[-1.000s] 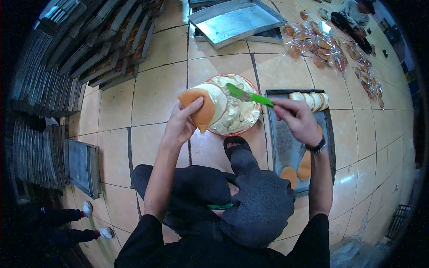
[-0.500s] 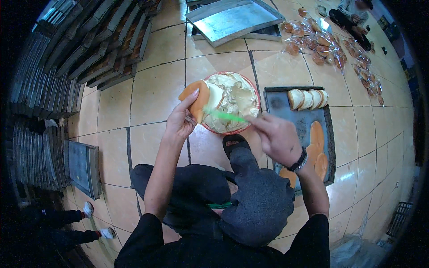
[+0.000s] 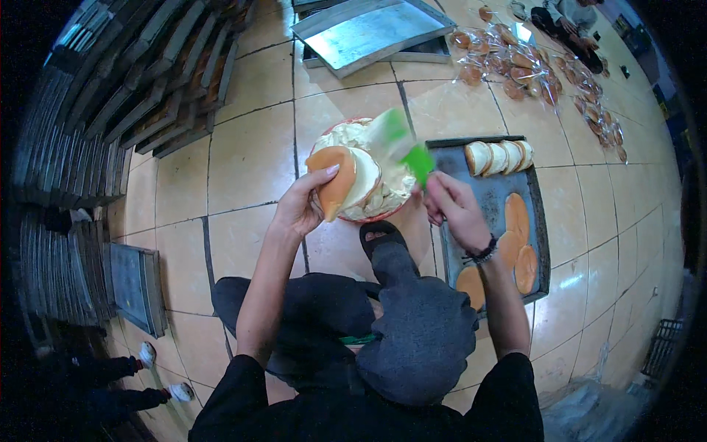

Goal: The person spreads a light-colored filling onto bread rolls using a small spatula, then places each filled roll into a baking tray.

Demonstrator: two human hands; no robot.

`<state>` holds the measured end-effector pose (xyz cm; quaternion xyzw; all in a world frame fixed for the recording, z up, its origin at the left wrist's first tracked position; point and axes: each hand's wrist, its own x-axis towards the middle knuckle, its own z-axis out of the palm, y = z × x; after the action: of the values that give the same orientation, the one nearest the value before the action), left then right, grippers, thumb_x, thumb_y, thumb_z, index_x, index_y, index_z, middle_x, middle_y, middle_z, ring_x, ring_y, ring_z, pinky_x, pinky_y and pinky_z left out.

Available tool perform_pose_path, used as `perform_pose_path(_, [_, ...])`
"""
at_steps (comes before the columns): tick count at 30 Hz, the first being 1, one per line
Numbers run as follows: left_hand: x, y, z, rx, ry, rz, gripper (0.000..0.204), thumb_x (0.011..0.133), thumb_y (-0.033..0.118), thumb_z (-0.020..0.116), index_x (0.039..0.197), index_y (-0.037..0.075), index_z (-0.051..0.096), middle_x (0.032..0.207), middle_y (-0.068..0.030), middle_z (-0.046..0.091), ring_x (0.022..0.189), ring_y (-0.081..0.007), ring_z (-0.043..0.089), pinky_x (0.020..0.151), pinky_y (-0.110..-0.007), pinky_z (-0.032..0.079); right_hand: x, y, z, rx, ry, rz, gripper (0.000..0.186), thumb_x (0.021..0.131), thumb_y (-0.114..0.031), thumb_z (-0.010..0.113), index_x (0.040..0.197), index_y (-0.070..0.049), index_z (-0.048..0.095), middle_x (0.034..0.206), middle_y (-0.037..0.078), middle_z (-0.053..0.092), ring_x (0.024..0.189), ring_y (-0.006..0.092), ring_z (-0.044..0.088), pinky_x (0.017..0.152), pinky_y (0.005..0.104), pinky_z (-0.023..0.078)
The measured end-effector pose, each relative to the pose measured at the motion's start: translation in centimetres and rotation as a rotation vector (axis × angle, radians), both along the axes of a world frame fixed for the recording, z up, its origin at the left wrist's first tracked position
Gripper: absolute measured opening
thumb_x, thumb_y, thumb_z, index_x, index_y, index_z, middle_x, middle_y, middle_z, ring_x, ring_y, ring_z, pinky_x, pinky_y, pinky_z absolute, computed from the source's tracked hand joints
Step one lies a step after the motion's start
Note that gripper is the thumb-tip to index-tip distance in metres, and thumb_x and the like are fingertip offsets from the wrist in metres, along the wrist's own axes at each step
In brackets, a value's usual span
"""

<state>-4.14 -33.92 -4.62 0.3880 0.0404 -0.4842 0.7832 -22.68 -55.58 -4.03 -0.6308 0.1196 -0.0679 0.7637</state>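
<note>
My left hand (image 3: 302, 199) grips orange sponge rounds (image 3: 330, 166) spread with white cream, held over the left part of a red-rimmed bowl (image 3: 383, 205) of pale cream. My right hand (image 3: 455, 206) is closed on a green spatula (image 3: 418, 163), whose blade is motion-blurred above the bowl. To the right, a dark metal tray (image 3: 479, 202) holds a row of several cream-filled rolled cakes (image 3: 499, 156) at its far end and flat orange rounds (image 3: 515, 221) nearer me.
Stacked metal trays (image 3: 81, 169) line the left side. More trays (image 3: 368, 33) lie ahead. Bagged pastries (image 3: 523, 62) spread over the tiled floor at upper right near a seated person (image 3: 571, 22). Another person's legs (image 3: 121, 379) show at lower left.
My left hand has shifted slightly with the rounds. My right hand has swung left over the bowl, then back right, the spatula's blade turning upward.
</note>
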Motion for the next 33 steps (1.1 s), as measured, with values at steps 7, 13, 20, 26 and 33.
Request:
perform_pose_path(7, [-5.0,-7.7,-3.3,-0.025,-0.391,-0.152,0.048,0.082,0.004,0.073,0.125,-0.001,0.051,0.113,-0.0098,0.064,0.104,-0.0177,0.063,0.093,-0.035,0.05,0.9,2.3,-8.0,-0.119,-0.083,-0.555,0.05,0.071,-0.002,0.083,0.099,-0.01,0.042,0.099,0.005,0.056,0.094,0.0146,0.059,0.078,0.0271,0.051])
perform_pose_path(13, [-6.0,-8.8,-6.3,0.325,-0.665,-0.121,0.073,0.08,0.011,0.076,0.142,0.001,0.038,0.13,-0.0199,0.054,0.122,-0.0271,0.05,0.1,-0.037,0.044,-1.0,-7.2,-16.6,-0.504,0.095,-1.119,0.057,0.065,-0.01,0.087,0.095,-0.008,0.04,0.094,0.006,0.055,0.086,0.0167,0.058,0.072,0.031,0.048])
perform_pose_path(20, [-6.0,1.5,-8.1,0.521,-0.656,-0.15,0.068,0.081,0.005,0.073,0.141,0.005,0.041,0.129,-0.0158,0.055,0.119,-0.0248,0.052,0.097,-0.036,0.046,3.1,-12.9,-28.4,-0.563,0.326,-1.248,0.056,0.064,-0.018,0.086,0.094,-0.004,0.04,0.084,0.015,0.05,0.078,0.0366,0.054,0.073,0.0448,0.044])
perform_pose_path(26, [-6.6,5.2,-10.7,0.623,-0.501,-0.199,0.066,0.082,0.003,0.071,0.141,0.003,0.041,0.129,-0.0162,0.054,0.115,-0.0246,0.056,0.098,-0.037,0.045,3.9,-13.5,-30.0,-0.775,0.345,-1.341,0.056,0.067,-0.023,0.085,0.095,-0.002,0.042,0.083,0.013,0.046,0.082,0.0345,0.05,0.076,0.0437,0.042])
perform_pose_path(33, [-8.0,5.9,-10.2,0.64,-0.468,-0.154,0.057,0.088,0.01,0.067,0.139,0.003,0.042,0.129,-0.0163,0.054,0.116,-0.0251,0.055,0.096,-0.038,0.046,-11.9,-12.8,-25.1,-0.747,0.92,-1.278,0.045,0.068,-0.04,0.081,0.086,-0.002,0.066,0.109,0.024,0.057,0.097,0.0364,0.059,0.08,0.0445,0.046])
